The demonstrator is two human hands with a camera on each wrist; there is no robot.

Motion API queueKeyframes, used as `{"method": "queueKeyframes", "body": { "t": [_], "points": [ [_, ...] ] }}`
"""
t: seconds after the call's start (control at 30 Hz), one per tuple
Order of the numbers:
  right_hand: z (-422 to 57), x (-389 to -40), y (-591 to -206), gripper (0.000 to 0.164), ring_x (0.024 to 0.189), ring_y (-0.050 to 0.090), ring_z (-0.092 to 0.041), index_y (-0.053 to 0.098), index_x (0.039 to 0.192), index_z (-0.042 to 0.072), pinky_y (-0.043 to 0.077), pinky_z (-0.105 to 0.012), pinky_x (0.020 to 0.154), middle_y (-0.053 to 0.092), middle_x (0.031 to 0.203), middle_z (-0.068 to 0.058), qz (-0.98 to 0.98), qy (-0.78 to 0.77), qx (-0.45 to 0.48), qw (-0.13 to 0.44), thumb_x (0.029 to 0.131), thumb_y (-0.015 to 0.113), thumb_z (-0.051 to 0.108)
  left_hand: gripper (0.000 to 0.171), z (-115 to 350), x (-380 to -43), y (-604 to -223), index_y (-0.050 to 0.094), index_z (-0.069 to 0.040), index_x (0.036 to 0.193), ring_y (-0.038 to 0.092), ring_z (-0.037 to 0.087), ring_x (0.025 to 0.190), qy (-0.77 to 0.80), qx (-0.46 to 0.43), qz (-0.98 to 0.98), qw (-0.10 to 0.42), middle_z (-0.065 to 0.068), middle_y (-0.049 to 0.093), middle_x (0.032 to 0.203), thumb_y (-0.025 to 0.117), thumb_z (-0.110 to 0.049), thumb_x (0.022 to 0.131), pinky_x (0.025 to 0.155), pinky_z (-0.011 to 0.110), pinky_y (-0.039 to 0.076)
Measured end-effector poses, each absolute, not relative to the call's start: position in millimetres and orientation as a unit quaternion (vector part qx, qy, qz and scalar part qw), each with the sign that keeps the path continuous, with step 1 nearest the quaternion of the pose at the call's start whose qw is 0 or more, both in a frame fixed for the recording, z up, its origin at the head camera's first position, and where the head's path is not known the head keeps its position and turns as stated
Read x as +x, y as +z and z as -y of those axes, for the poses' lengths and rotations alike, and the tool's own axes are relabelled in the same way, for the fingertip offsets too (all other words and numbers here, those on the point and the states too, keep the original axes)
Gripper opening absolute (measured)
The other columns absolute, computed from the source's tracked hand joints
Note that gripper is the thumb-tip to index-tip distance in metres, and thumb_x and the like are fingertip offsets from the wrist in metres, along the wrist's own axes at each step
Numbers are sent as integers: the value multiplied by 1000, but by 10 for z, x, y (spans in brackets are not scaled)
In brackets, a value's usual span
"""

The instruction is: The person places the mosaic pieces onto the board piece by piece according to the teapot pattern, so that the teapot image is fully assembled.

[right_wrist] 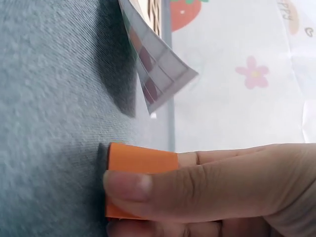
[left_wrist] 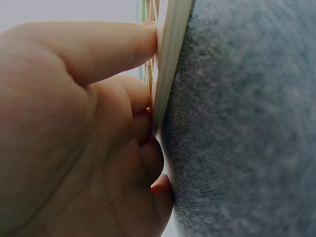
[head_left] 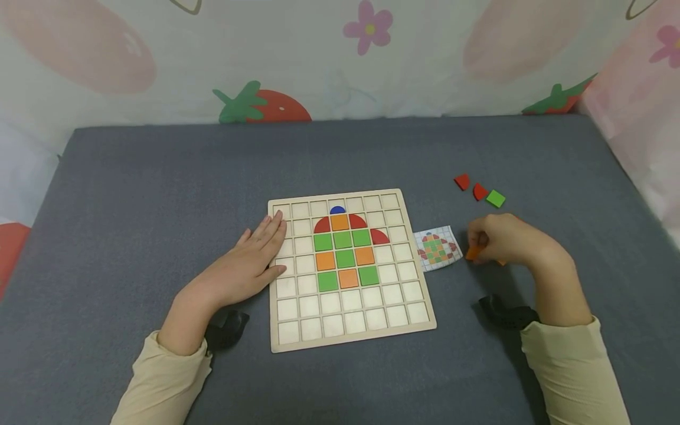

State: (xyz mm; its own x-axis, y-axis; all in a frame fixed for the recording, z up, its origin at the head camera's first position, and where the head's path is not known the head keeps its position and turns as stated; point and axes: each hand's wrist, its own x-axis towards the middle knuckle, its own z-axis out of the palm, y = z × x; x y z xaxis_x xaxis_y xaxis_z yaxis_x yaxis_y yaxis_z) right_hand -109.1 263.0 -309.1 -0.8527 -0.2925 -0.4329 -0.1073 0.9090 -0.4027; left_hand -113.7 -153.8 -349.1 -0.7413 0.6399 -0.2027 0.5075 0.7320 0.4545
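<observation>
A wooden grid board [head_left: 350, 330] lies on the grey cloth, with green, orange, red and blue tiles [head_left: 345, 257] filling its upper middle cells. My left hand [head_left: 249, 262] rests flat against the board's left edge [left_wrist: 170, 64], fingers straight and touching it. To the right of the board, my right hand [head_left: 499, 239] pinches an orange square tile [right_wrist: 140, 173] just above the cloth, the tile [head_left: 473, 253] showing below the fingers. A small pattern card [head_left: 438, 248] with a curled corner [right_wrist: 158, 69] lies between the board and that hand.
Two red quarter-round tiles [head_left: 462, 182] [head_left: 480, 192] and a green square tile [head_left: 496, 198] lie loose beyond my right hand. A strawberry-print cloth [head_left: 340, 59] forms a wall behind and to the right of the grey surface [head_left: 159, 177].
</observation>
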Motion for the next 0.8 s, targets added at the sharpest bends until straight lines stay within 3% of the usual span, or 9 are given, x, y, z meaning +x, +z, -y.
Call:
{"method": "queueKeyframes", "body": {
  "t": [0.43,0.8],
  "points": [
    [-2689,-1066,-2962,11,73,55,-18,67,91,2,46,-33,62,63,82,-3,-958,-197,-85,189,81,69,3,69,1527,-1124,-3475,10,3,149,0,31,143,188,308,-916,175,17,0,157,47,-26,99,112,54,8],
    [-2611,-1014,-2879,10,78,60,-16,66,93,5,49,-31,64,67,85,-2,-954,-232,-81,170,83,68,4,68,1532,-1126,-3481,10,3,149,0,31,143,189,312,-915,171,17,0,157,47,-25,99,112,54,8]
  ]
}}
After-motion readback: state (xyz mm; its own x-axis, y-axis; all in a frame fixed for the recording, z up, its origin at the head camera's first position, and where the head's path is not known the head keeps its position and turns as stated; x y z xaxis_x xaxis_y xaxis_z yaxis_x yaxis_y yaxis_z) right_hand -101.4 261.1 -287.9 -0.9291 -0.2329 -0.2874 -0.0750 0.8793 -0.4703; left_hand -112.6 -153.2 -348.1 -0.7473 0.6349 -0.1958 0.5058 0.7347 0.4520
